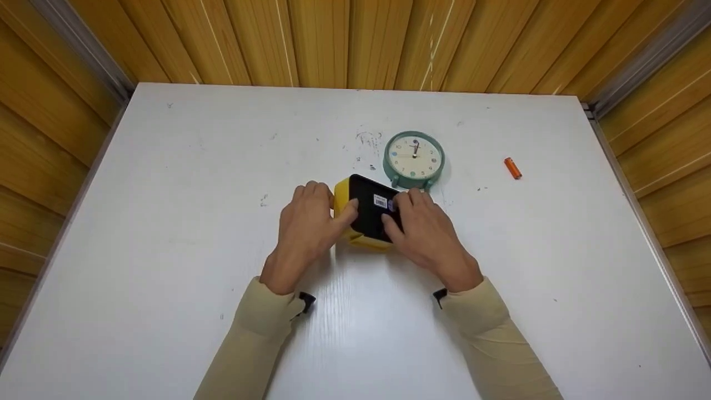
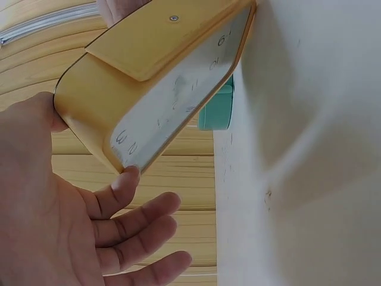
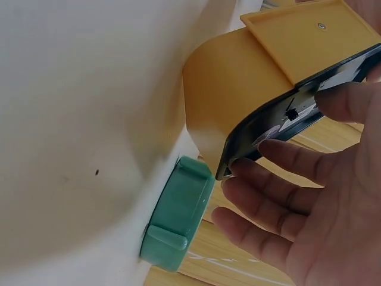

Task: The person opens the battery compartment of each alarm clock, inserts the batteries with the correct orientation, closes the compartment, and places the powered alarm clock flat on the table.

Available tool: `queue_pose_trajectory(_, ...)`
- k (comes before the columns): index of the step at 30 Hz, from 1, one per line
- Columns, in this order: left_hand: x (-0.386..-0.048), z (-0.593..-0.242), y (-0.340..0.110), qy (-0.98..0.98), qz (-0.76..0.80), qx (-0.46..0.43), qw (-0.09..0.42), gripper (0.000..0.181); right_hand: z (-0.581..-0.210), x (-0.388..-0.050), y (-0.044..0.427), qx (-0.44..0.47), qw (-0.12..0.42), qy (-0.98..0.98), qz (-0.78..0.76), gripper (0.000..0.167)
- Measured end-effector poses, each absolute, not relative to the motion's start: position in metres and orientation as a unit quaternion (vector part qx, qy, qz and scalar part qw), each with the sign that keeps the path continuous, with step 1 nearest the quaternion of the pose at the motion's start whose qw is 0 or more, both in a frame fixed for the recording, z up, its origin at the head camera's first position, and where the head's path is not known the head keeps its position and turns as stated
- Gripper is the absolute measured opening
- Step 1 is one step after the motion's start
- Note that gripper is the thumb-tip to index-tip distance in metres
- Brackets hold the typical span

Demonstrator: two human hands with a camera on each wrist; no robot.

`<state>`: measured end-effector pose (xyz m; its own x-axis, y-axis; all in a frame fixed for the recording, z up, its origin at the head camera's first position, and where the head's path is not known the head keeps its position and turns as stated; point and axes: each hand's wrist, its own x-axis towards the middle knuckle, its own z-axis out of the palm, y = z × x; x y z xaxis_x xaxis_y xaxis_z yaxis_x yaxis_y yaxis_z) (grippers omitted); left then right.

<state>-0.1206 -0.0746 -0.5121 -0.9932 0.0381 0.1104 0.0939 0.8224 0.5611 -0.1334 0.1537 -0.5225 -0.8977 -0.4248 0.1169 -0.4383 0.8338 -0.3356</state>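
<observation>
A yellow clock (image 1: 341, 200) is held tilted above the table, its black back (image 1: 366, 216) with a white label facing up. My left hand (image 1: 308, 222) grips its left end, thumb on the back; in the left wrist view, the index fingertip of the left hand (image 2: 71, 220) meets the edge of the numbered face (image 2: 178, 89). At the other end, my right hand (image 1: 427, 233) rests its thumb and fingers on the back. The right wrist view shows the right hand (image 3: 321, 190) with relaxed fingers against that black side, the smallest finger free of it.
A round green clock (image 1: 414, 156) lies face up just beyond the yellow one, close to my right fingers. Farther right on the white table (image 1: 139, 222) is an orange battery (image 1: 512, 168). Wooden panels (image 1: 322, 44) stand behind the table and at both sides.
</observation>
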Motion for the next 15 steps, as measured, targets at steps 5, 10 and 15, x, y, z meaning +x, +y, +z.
queue_pose_trajectory(5, -0.119, -0.511, -0.073, -0.949, -0.301, -0.054, 0.076, 0.055, -0.52, -0.13, 0.151, 0.256, 0.03, -0.943, 0.21, 0.033)
queue_pose_trajectory(10, -0.118, -0.512, -0.073, -0.934, -0.332, -0.08, 0.103, 0.042, -0.516, -0.126, 0.148, 0.3, 0.063, -0.921, 0.243, 0.026)
queue_pose_trajectory(15, -0.116, -0.509, -0.071, -0.926, -0.34, -0.112, 0.123, 0.027, -0.512, -0.125, 0.149, 0.305, 0.071, -0.917, 0.247, 0.023)
